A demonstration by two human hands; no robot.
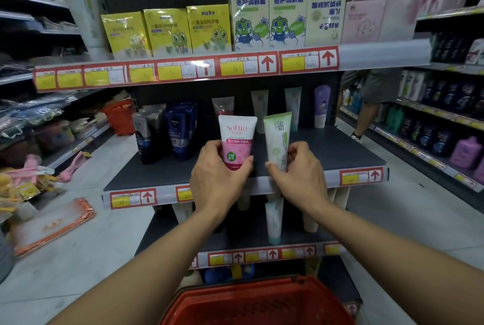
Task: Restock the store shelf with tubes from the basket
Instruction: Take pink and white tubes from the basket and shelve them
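Note:
My left hand (218, 175) grips a pink and white tube (237, 138) upright at the front of the dark middle shelf (340, 152). My right hand (298, 173) holds a white and green tube (279, 138) upright just to the right of it. Both tubes stand cap down near the shelf's front edge. Several more tubes (293, 107) line the back of that shelf. The red basket (262, 303) is below my arms at the bottom edge; its contents are not visible.
Dark blue tubes (180, 131) and grey ones stand on the shelf's left side. Boxed products (209, 29) fill the shelf above. A lower shelf holds more tubes (273, 220). A person (369, 104) stands in the right aisle. Another red basket (119, 115) sits at the far left.

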